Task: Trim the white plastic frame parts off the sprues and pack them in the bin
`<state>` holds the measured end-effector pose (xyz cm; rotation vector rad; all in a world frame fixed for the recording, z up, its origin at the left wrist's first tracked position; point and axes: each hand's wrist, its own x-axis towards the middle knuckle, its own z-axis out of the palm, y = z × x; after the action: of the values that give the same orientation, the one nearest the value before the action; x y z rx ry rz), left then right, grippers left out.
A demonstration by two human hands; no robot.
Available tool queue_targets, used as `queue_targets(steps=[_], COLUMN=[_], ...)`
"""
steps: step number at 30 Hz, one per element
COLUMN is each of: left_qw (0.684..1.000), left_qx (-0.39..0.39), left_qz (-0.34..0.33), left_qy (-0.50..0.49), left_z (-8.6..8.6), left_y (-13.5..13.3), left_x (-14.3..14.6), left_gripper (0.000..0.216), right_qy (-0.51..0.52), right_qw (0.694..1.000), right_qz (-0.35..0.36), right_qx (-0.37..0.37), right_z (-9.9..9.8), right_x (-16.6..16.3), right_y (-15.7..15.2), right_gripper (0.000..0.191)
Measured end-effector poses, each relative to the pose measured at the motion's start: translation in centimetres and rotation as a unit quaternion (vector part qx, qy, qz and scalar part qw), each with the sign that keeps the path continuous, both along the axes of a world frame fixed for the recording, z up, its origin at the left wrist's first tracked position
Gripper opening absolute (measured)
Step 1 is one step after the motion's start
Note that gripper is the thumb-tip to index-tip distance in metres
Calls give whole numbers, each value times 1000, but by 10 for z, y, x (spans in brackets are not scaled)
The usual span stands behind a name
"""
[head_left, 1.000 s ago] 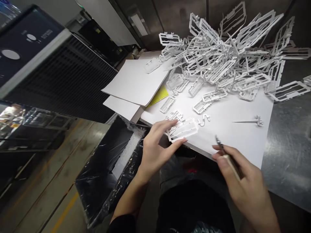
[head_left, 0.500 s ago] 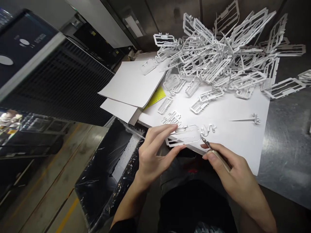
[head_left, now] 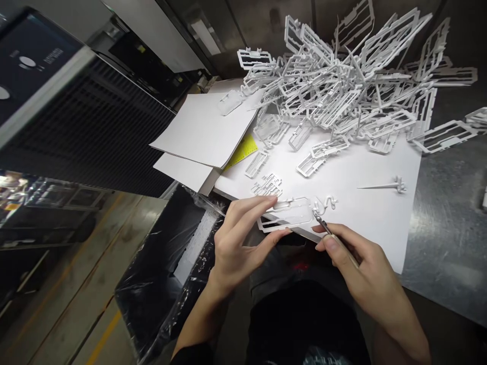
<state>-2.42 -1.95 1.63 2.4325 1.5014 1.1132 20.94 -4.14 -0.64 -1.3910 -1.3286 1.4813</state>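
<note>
Between thumb and fingers, my left hand (head_left: 243, 235) grips a white plastic frame (head_left: 304, 218) by its long edges, over the front edge of the white sheet. My right hand (head_left: 353, 258) is closed around a small pair of nippers (head_left: 323, 222). Their metal tip meets the right end of the frame, beside a curled white sprue piece (head_left: 327, 204). Whether the jaws are closed on the plastic, I cannot tell. Just beyond my left fingers lie several small white frame parts (head_left: 269, 185). A thin spiked sprue (head_left: 384, 186) rests farther right on the sheet.
A big tangled pile of white plastic frames (head_left: 327, 86) covers the back of the metal table (head_left: 445, 213). White cardboard sheets (head_left: 205, 126) lie to the left, over a yellow piece (head_left: 243, 149). Below them is a container lined with black plastic (head_left: 152, 289).
The nippers' tip has shifted very slightly toward the frame's right end. My left hand keeps its hold on the frame. The whole view has moved a little.
</note>
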Motion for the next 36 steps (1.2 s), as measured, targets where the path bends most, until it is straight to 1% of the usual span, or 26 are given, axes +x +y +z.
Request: queue_targets(steps=[3, 9, 13, 19, 22, 25, 28, 30, 32, 34, 36], left_qw=[1000, 1000, 1000, 1000, 1000, 1000, 1000, 1000, 997, 991, 983], left_qx=[-10, -7, -12, -9, -10, -17, -23, -25, -28, -40, -53], left_qz=[11, 11, 14, 1, -1, 3, -1, 13, 61, 116, 154], left_qy=[-11, -16, -18, -11, -8, -8, -5, 7, 27, 52, 85], left_z=[0, -1, -1, 0, -2, -5, -10, -17, -27, -39, -49], left_y=[0, -1, -2, -3, -2, -1, 3, 7, 13, 18, 23], left_x=[-1, -1, -1, -2, -2, 0, 3, 0, -8, -20, -29], left_gripper=[67, 70, 70, 69, 68, 67, 63, 60, 54, 47, 49], right_qy=[-2, 3, 5, 15, 8, -32, -72, -97, -145, -209, -274], right_qw=[1000, 1000, 1000, 1000, 1000, 998, 995, 990, 977, 950, 915], right_qz=[-2, 9, -4, -11, -18, -20, -15, -37, -93, -161, -215], right_qx=[-2, 13, -3, -14, 15, 55, 73, 93, 129, 167, 203], right_z=[1, -8, -5, 0, -1, -6, -12, -16, -18, -20, -20], right_x=[-1, 1, -1, -4, -4, -4, -5, -6, -9, -9, -8], right_y=[0, 0, 0, -1, 1, 3, 5, 4, 2, -1, -4], right_gripper=[39, 43, 43, 45, 41, 42, 41, 38, 32, 25, 23])
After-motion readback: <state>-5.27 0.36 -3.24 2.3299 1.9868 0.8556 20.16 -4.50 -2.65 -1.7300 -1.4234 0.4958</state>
